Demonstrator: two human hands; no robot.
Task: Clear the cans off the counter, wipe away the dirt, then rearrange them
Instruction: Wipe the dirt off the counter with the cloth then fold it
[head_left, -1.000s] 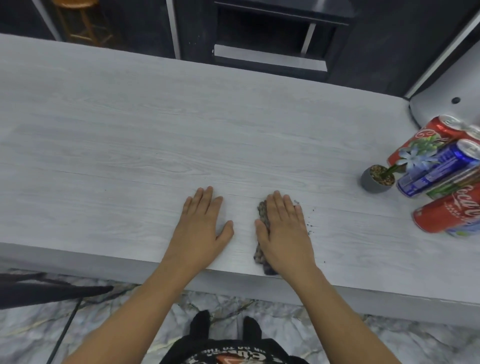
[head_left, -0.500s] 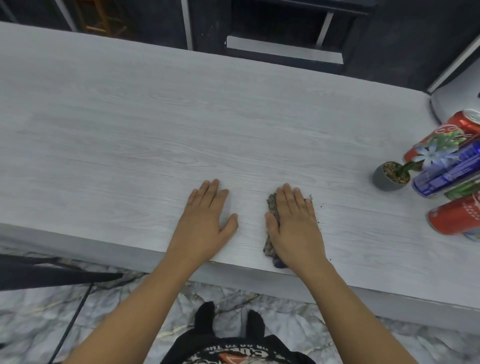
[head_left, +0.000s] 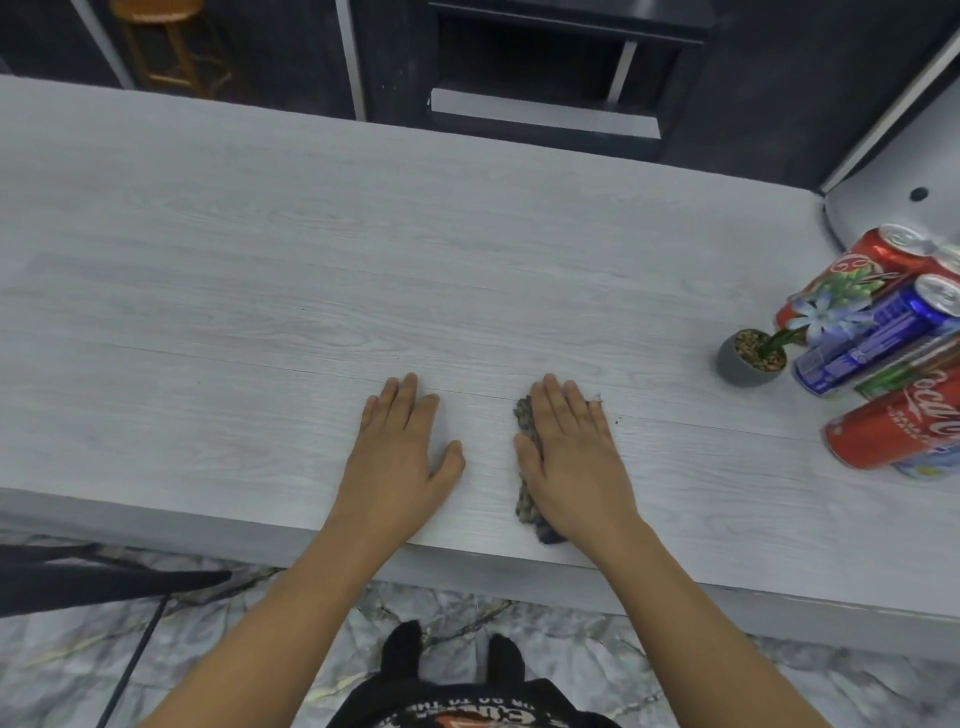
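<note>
My right hand (head_left: 574, 460) lies flat with straight fingers on a dark speckled cloth (head_left: 527, 501), pressing it onto the grey wood-grain counter (head_left: 260, 291) near its front edge. Most of the cloth is hidden under the palm. My left hand (head_left: 402, 449) rests flat and open on the bare counter just left of it, holding nothing. A few dark dirt specks (head_left: 617, 419) lie right of my right fingers. Several cans stand grouped at the far right: a red cola can (head_left: 901, 428), a blue can (head_left: 878, 335) and another red can (head_left: 857, 270) behind.
A small grey pot with a blue artificial flower (head_left: 750, 356) stands just left of the cans. A white curved object (head_left: 893, 202) sits at the back right corner. Beyond the counter are dark cabinets and a wooden stool (head_left: 166, 47). Marble floor lies below.
The view shifted and the cans slid across the frame's right edge. Both hands stay flat on the counter, the right one has pushed the cloth slightly forward.
</note>
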